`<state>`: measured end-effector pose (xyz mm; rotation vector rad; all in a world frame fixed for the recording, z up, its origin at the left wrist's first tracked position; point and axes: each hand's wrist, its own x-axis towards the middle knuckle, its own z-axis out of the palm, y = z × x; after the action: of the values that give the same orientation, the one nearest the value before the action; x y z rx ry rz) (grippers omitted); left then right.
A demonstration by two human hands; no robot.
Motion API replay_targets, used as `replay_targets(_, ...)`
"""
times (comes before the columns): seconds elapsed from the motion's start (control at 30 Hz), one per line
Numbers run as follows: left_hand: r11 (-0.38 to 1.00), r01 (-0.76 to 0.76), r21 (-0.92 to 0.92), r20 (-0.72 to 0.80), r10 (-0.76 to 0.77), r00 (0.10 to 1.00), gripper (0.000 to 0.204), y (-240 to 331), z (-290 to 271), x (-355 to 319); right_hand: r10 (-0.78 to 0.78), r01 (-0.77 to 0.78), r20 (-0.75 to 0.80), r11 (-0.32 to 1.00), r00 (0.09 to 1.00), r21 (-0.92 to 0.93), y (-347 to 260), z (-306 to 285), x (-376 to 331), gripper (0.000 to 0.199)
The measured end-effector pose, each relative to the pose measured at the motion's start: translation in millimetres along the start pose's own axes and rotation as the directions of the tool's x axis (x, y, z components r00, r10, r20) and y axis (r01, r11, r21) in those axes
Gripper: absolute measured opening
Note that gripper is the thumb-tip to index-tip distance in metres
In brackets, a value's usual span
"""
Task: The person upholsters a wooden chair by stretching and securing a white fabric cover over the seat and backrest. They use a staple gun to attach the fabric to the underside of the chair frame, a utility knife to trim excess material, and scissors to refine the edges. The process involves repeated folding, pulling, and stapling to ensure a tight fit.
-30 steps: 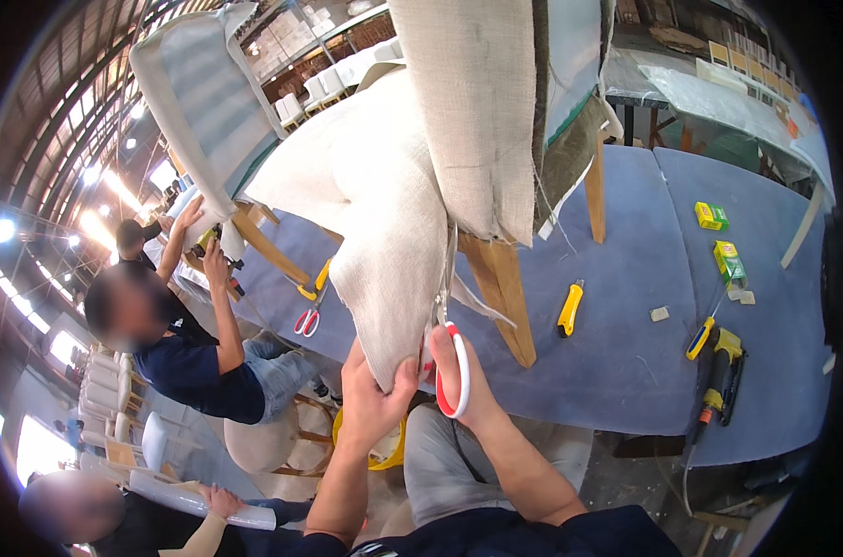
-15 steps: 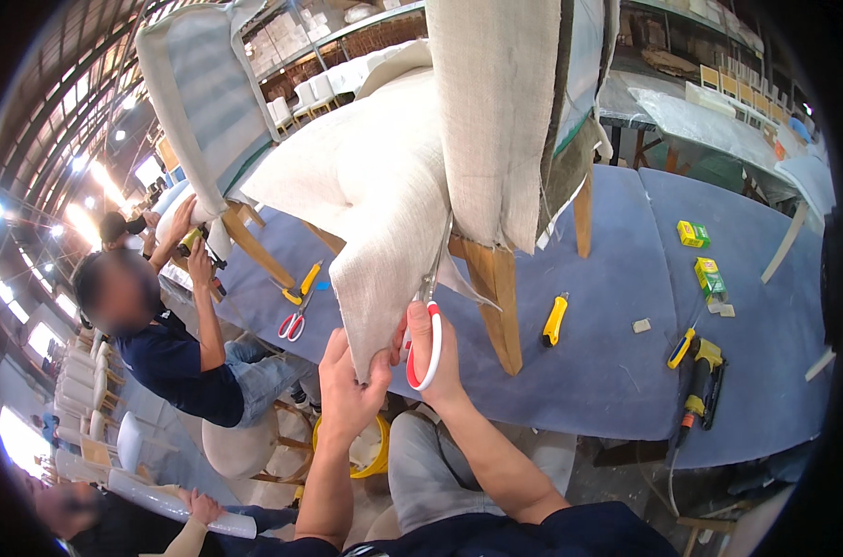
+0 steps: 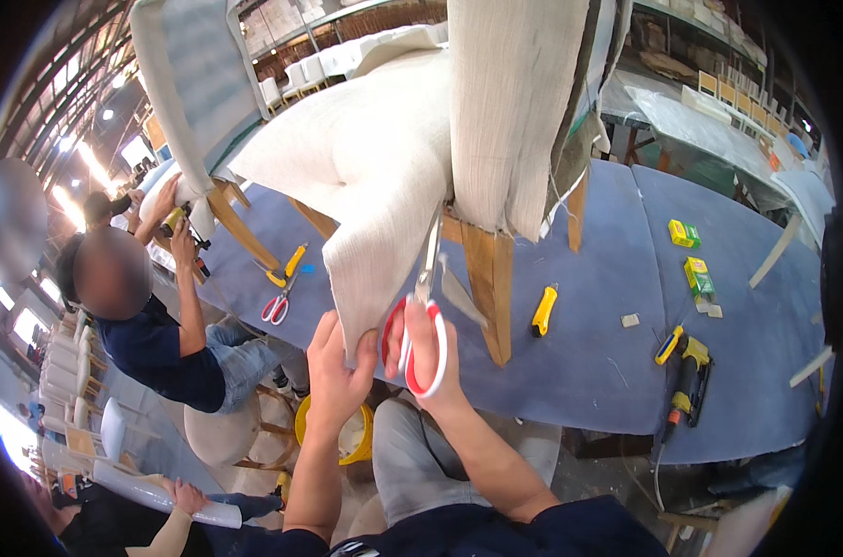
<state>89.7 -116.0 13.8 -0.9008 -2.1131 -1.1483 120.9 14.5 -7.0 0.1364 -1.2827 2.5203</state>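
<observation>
— What's over at the far left?

— A co-worker in a dark blue shirt (image 3: 157,348) sits on a stool, both arms raised to a wooden chair leg (image 3: 240,227) of another upholstered chair. On the blue tabletop (image 3: 607,353) near them lie small red-handled scissors (image 3: 275,306) and a yellow tool (image 3: 289,265).

— And the person we're standing behind?

— The left hand (image 3: 336,371) is clamped on the hanging edge of the cream upholstery fabric (image 3: 375,232), fingers curled round it, pulling it down off the chair seat. Just to its right, the right hand (image 3: 426,357) is closed through the loops of red-handled shears (image 3: 419,320), whose blades point up along the fabric edge, close against the chair's wooden leg (image 3: 488,288).

— Blades apart or together?

— Slightly apart, as far as I can tell.

— Further right?

— A yellow utility knife (image 3: 543,311) lies on the tabletop, then two yellow-green boxes (image 3: 690,255), and near the right edge a yellow and black power tool (image 3: 686,376) with its cord hanging off
</observation>
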Motion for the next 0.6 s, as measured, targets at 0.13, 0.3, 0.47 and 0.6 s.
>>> replay_targets(0.13,0.992,0.124,-0.029,0.143,-0.118,0.983,0.017,-13.6,16.6,-17.4,0.025,-0.027,-0.011,0.937,1.000,-0.348,46.7,-78.0,-63.7,0.028)
replay_targets(0.3,0.984,0.170,-0.053,0.359,-0.140,0.923,0.043,-83.6,110.4,-68.3,-0.096,-0.140,-0.207,0.462,0.974,-0.876,64.5,-197.4,-133.2,0.031)
replay_targets(0.47,0.956,0.158,0.245,0.397,-0.248,0.884,0.042,-114.6,227.6,-134.3,-0.412,-0.263,-0.394,0.339,0.822,-0.903,20.6,-282.7,-145.9,0.043)
replay_targets(0.6,0.960,0.182,0.211,0.291,-0.239,0.926,0.021,-123.6,224.6,-143.0,-0.637,-0.191,-0.260,0.178,0.726,-0.965,-7.5,-305.5,-140.2,0.032)
